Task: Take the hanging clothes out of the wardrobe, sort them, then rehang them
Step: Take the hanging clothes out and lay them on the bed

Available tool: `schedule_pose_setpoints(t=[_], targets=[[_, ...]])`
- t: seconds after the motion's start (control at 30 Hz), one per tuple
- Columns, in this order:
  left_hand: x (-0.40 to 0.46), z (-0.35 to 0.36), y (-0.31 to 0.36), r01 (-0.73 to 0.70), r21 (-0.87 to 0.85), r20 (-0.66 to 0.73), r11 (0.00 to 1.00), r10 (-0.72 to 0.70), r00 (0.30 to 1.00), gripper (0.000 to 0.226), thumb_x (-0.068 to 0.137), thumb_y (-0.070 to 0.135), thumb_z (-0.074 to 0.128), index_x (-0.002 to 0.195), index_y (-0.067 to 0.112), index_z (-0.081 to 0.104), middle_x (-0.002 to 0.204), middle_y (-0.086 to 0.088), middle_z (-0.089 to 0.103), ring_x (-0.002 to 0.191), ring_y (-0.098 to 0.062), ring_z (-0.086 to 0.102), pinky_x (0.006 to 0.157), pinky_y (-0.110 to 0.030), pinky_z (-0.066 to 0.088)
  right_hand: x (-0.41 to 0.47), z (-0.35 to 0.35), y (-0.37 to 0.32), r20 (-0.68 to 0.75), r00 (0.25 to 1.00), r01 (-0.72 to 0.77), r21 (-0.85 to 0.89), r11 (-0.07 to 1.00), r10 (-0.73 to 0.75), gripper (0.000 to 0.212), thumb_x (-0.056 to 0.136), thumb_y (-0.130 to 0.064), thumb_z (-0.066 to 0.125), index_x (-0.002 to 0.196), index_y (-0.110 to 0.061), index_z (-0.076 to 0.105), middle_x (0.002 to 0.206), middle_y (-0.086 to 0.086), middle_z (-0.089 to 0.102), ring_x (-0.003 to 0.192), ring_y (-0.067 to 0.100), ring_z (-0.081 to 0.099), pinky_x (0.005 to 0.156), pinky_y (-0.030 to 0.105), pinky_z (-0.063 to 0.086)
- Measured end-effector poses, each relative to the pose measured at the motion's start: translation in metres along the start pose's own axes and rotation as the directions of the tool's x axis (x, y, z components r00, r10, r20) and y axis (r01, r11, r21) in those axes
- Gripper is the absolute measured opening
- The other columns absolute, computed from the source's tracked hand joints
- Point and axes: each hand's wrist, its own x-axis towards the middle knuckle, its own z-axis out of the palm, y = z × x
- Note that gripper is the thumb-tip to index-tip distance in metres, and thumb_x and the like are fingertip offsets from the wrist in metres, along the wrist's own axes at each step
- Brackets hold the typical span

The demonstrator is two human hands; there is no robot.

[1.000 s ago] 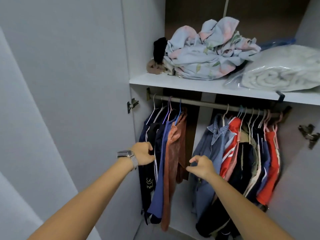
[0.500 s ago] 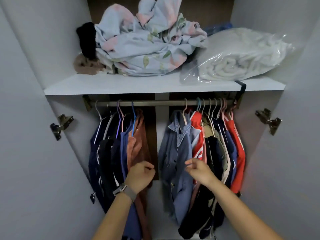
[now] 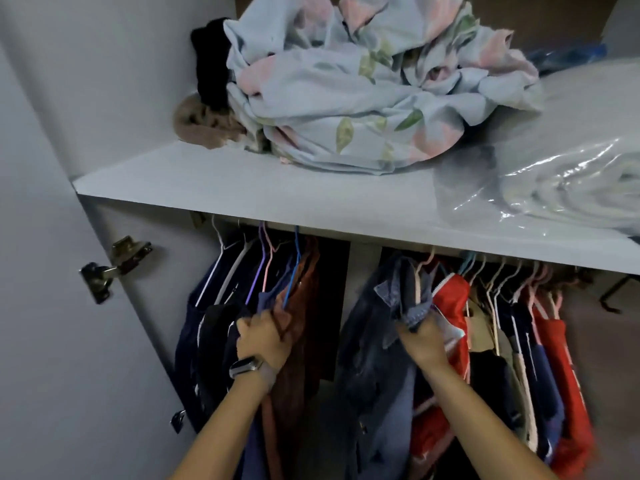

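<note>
From the head view, the person stands close at the open wardrobe and both hands are in the hanging clothes. The left hand [image 3: 265,337], with a watch [image 3: 245,366] on its wrist, has its fingers curled into the rust-brown garment [image 3: 301,327] at the right edge of the left group. The right hand [image 3: 424,341] pinches the collar of the denim shirt [image 3: 377,344], just beside the red jacket [image 3: 450,299]. All clothes hang below the white shelf [image 3: 242,188]; the rail itself is hidden by the shelf edge.

I think the main risk is pulling the cloth and not the hangers. If a hand drags a garment forward, it may slip off its hanger, or the hook of the blue hanger [image 3: 294,268] may catch its neighbours and bring several pieces down together. The right group is packed tightly, so hooks could tangle there. The shelf edge is near above the hands, so lifting a hanger may knock it, or disturb the floral bedding [image 3: 363,98] and the plastic-wrapped blanket [image 3: 561,181].

Compared with half a second ago, the view has come closer and higher, and the rail is no longer visible. Both hands have risen to shoulder level of the garments. Before, they only hovered in front of the clothes with loosely curled fingers; now they take hold.
</note>
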Motion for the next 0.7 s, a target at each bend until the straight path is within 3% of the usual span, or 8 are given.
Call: schedule_pose_setpoints(t=[0.1,0.2,0.27,0.33,0.43,0.53,0.63,0.7], targets=[[0.011,0.016,-0.004,-0.073,-0.020,0.105,0.997,0.075,0.992,0.033,0.091,0.035,0.050,0.114,0.011,0.051,0.105,-0.011,0.065,0.099,-0.032,0.060,0.080,-0.035,0.048,0.000,0.022,-0.004,-0.039,0.996,-0.079,0.072,0.994,0.081,0.028,0.092,-0.014,0.057,0.116,-0.002,0.050,0.109,0.019,0.063,0.107,0.034,0.059,0.085,0.031,0.040],[0.014,0.032,0.009,-0.214,-0.121,0.111,0.969,0.227,0.967,0.031,0.091,0.025,0.045,0.119,0.017,0.055,0.097,-0.005,0.068,0.092,-0.026,0.063,0.091,-0.039,0.046,-0.010,0.042,-0.020,-0.005,0.999,-0.050,0.106,0.993,0.050,0.023,0.094,-0.014,0.055,0.113,-0.002,0.052,0.103,0.018,0.064,0.104,0.033,0.060,0.079,0.028,0.038],[0.015,0.039,0.018,-0.288,-0.050,0.110,0.956,0.292,0.950,0.037,0.091,0.028,0.041,0.127,0.022,0.048,0.102,0.001,0.066,0.098,-0.022,0.058,0.099,-0.034,0.035,-0.016,0.051,-0.032,0.056,0.998,-0.010,0.094,0.996,0.005,0.022,0.094,-0.019,0.056,0.109,-0.003,0.054,0.101,0.016,0.066,0.101,0.030,0.061,0.074,0.025,0.038],[0.013,0.037,0.022,-0.198,0.077,0.062,0.977,0.194,0.979,0.038,0.091,0.038,0.044,0.127,0.028,0.047,0.118,0.004,0.055,0.114,-0.024,0.045,0.098,-0.035,0.031,-0.020,0.055,-0.043,0.037,0.998,0.045,0.113,0.993,-0.049,0.017,0.092,-0.021,0.059,0.100,-0.007,0.056,0.092,0.012,0.066,0.094,0.026,0.062,0.070,0.021,0.036],[0.009,0.033,0.027,-0.094,0.067,-0.135,0.993,0.102,0.985,0.025,0.076,0.037,0.069,0.100,0.031,0.068,0.111,0.002,0.055,0.117,-0.032,0.040,0.088,-0.049,0.040,-0.021,0.058,-0.049,-0.031,0.999,0.044,0.156,0.987,-0.040,0.014,0.087,-0.023,0.067,0.089,-0.013,0.057,0.080,0.003,0.064,0.085,0.021,0.063,0.069,0.018,0.037],[0.010,0.033,0.021,-0.216,0.084,-0.139,0.973,0.226,0.964,0.021,0.076,0.033,0.054,0.076,0.027,0.073,0.092,0.001,0.060,0.100,-0.030,0.055,0.077,-0.044,0.046,-0.018,0.058,-0.048,-0.017,0.999,-0.034,0.171,0.985,0.038,0.016,0.085,-0.021,0.068,0.094,-0.010,0.060,0.084,0.005,0.067,0.088,0.023,0.064,0.075,0.027,0.044],[0.010,0.031,0.016,-0.354,-0.180,0.032,0.918,0.365,0.930,0.041,0.085,0.035,0.038,0.106,0.015,0.067,0.105,-0.003,0.057,0.091,-0.027,0.059,0.078,-0.036,0.050,-0.018,0.055,-0.046,-0.019,0.998,-0.062,0.216,0.974,0.067,0.015,0.086,-0.016,0.065,0.101,-0.014,0.061,0.091,0.004,0.068,0.094,0.025,0.064,0.083,0.032,0.046],[0.016,0.031,0.016,-0.242,-0.463,0.144,0.853,0.341,0.929,0.042,0.089,0.028,0.049,0.130,0.020,0.051,0.114,-0.004,0.059,0.101,-0.023,0.061,0.086,-0.027,0.049,-0.017,0.054,-0.042,-0.031,0.997,-0.060,0.217,0.974,0.068,0.018,0.087,-0.018,0.063,0.105,-0.018,0.062,0.095,0.003,0.069,0.098,0.025,0.063,0.087,0.034,0.046]])
